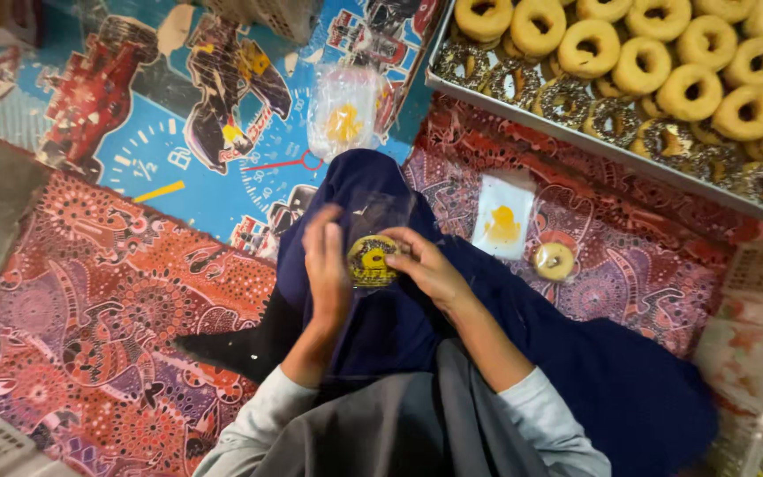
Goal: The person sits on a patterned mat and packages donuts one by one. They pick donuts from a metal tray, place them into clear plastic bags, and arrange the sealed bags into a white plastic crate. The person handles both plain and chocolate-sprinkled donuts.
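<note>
Nearest the camera are the person's grey sleeves and a lap covered in dark blue cloth [417,327]. Over that lap both hands meet around a small doughnut in a clear bag [373,259]: the left hand [327,269] grips the bag's left side with its fingers curled along the edge, and the right hand [427,265] pinches the right side between thumb and fingers. The doughnut inside looks dark with sprinkles, behind a yellow mark on the plastic.

Just to the right, on the red patterned mat [117,327], lies a single plain doughnut [554,261], and touching it on the far side is an empty clear bag [502,215] with a yellow print.

Farther off, past the knees, a stack of similar clear bags [343,110] rests on a blue mat printed with cars [152,115]. At the far right stands a metal tray [523,110] filled with yellow-glazed and sprinkled doughnuts in rows.
</note>
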